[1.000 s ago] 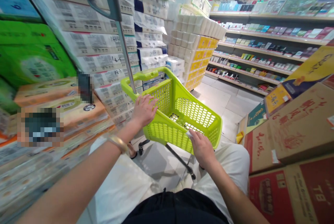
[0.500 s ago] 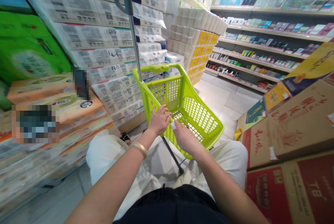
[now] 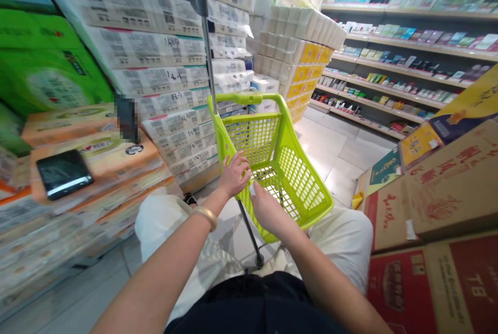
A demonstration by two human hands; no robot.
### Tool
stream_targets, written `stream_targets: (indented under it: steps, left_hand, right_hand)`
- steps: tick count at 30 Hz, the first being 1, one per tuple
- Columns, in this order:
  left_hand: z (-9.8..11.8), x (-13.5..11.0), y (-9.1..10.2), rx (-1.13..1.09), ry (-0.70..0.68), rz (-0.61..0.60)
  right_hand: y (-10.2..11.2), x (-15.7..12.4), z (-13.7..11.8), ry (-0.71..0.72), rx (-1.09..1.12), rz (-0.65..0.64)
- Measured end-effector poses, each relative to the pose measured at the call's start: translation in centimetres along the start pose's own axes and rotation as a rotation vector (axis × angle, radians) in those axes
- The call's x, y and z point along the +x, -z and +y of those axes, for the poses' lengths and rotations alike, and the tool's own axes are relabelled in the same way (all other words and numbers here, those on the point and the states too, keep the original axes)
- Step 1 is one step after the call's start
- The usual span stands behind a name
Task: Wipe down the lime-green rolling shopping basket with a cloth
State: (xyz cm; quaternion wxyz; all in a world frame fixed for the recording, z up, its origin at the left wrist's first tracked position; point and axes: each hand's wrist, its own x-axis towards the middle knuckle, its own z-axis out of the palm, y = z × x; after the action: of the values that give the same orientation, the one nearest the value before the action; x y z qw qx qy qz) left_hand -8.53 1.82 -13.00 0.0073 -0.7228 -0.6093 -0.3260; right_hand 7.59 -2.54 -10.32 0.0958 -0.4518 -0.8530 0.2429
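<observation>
A lime-green wheeled shopping basket [image 3: 317, 209] stands tilted between my knees, with its telescopic pull handle [image 3: 207, 49] raised. My left hand [image 3: 235, 174], with a gold bangle [image 3: 207, 216] on its wrist, lies at the basket's near left rim. Its fingers are slightly bent and apart, with nothing visible in them. Close beside it, my right hand [image 3: 268, 208] is closed on a small white wad [image 3: 252, 189], perhaps tissue or cloth, against the same rim. The fingers of this hand are partly hidden from above.
Tissue packs [image 3: 155, 49] are stacked high behind the basket. A dark phone [image 3: 64, 173] lies on orange packs [image 3: 105, 155] at left. Cardboard cartons [image 3: 451, 183] rise close on my right. Shelves of small boxed goods [image 3: 397, 59] line the back, beyond a tiled floor [image 3: 322, 142].
Both hands have shifted slightly left along the basket's rim, the right with the white wad still in it. The surroundings sit a little farther right in view.
</observation>
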Motion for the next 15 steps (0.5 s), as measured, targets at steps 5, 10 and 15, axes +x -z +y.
stream_targets:
  steps: [5,10,15]
  left_hand:
    - [-0.4,-0.1,0.4,0.013,0.004,-0.012]
    - [-0.3,-0.2,0.2,0.003,0.015,-0.006]
    - [-0.3,-0.1,0.0,-0.006,0.007,0.01]
  right_hand:
    - [-0.9,-1.8,0.3,0.004,0.099,0.0]
    - [-1.2,-5.0,1.1,-0.043,0.105,-0.038]
    - [-0.1,-1.1,-0.2,-0.02,0.045,-0.048]
